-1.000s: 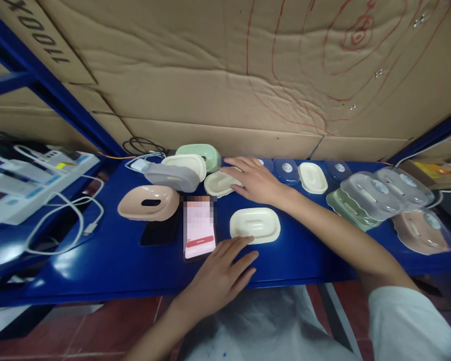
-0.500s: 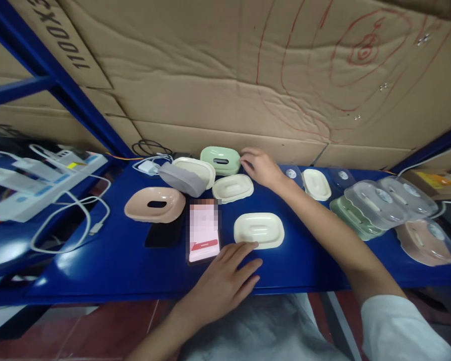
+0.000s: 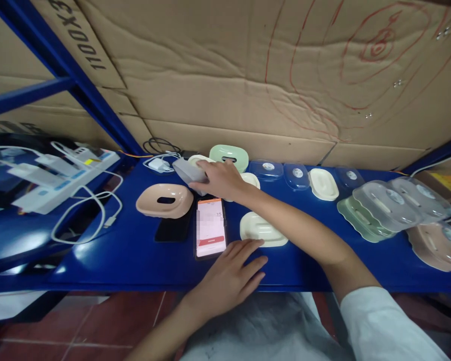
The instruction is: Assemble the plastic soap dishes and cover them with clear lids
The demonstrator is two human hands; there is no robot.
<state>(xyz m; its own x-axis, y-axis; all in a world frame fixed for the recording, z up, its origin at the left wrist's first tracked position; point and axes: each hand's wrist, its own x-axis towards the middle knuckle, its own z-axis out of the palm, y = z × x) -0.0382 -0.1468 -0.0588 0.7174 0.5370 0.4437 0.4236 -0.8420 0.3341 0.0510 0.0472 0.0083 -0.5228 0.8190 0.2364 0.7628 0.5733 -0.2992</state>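
My right hand [image 3: 223, 179] reaches across to the back left, thumb and fingers around the right end of a grey soap dish [image 3: 186, 173] that tilts against a cream dish [image 3: 199, 158]. My left hand [image 3: 229, 276] lies open near the front edge, fingertips at the near rim of a cream oval tray [image 3: 257, 230]. My right forearm partly covers that tray. Behind my right wrist, another cream tray [image 3: 252, 179] shows in part. A green dish [image 3: 218, 154] with a slot stands at the back, and a pink one [image 3: 148, 203] sits at the left.
A lit phone [image 3: 210, 225] lies beside a flat black object [image 3: 169, 232]. Clear lids [image 3: 266, 169] and a cream tray [image 3: 324, 184] line the back right. Green dishes [image 3: 364, 220] and a pink dish [image 3: 428, 248] stand at right. A power strip [image 3: 60, 183] with cables is at left.
My right hand has moved left from beside the green dish to the grey soap dish. My left hand stays at the front cream tray. The view has shifted slightly.
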